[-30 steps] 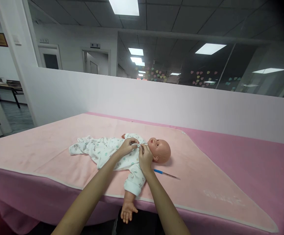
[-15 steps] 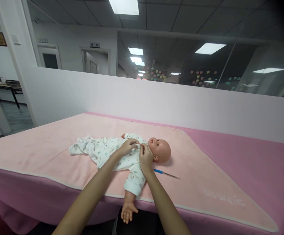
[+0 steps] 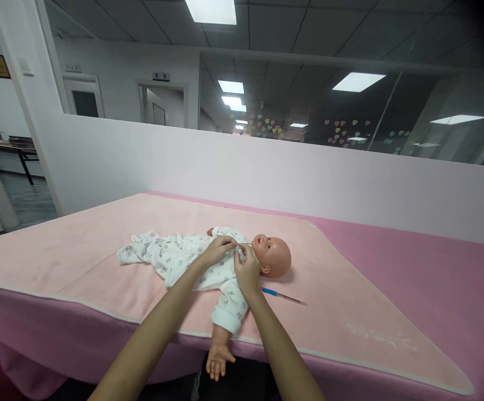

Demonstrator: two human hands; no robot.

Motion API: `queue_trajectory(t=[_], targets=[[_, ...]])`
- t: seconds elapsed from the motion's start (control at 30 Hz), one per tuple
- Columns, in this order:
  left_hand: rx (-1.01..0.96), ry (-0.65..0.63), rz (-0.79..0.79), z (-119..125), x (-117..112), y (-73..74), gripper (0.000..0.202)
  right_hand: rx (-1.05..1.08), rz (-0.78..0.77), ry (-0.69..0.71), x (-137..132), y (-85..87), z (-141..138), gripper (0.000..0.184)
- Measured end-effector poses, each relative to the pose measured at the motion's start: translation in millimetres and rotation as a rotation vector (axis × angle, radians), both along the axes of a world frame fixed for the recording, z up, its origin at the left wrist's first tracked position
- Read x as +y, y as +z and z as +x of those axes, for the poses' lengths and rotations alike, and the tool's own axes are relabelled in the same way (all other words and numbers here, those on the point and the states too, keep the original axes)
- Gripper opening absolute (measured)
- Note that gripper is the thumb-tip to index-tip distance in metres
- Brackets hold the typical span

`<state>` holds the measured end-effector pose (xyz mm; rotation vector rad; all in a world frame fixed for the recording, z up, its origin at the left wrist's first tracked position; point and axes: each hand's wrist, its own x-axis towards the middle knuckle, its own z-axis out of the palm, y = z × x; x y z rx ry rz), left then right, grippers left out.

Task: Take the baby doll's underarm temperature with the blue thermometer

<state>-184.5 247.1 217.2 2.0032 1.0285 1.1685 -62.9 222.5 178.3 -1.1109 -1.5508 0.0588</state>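
Note:
A baby doll [image 3: 273, 255] lies on its back on a pale pink blanket [image 3: 99, 262], head to the right, dressed in a white printed romper [image 3: 175, 256]. My left hand [image 3: 216, 249] pinches the romper's neckline just below the doll's chin. My right hand [image 3: 248, 270] is closed on the same neckline from the near side, fingertips almost meeting those of the left. One doll arm [image 3: 219, 356] hangs over the table's near edge.
A blue-capped thin thermometer or pen [image 3: 283, 296] lies on the blanket near the doll's head. The blanket covers a deeper pink table [image 3: 434, 278]. A white partition wall [image 3: 267, 172] runs behind it, with an open doorway at the far left.
My two hands have drawn slightly closer together at the doll's collar. The doll and the blue-capped stick have not moved.

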Motion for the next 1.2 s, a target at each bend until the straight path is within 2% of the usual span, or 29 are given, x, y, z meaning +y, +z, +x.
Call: queue_trajectory(t=[0.3,0.7,1.0,1.2], targets=[[-0.017,0.021,-0.048,0.2,2.8,-0.6,0.025,0.012,0.009,0.033,0.4,-0.6,0.5,0.024],[-0.003,0.027,-0.026,-0.3,5.4,-0.2,0.021,-0.024,0.026,-0.011,-1.7,1.3,-0.7,0.025],[-0.040,-0.043,-0.017,-0.5,2.1,1.9,0.021,-0.019,0.015,-0.004,0.1,-0.2,0.1,0.024],[-0.012,-0.017,-0.032,0.0,2.0,2.2,0.025,-0.025,0.016,-0.006,0.0,0.3,-0.1,0.025]])
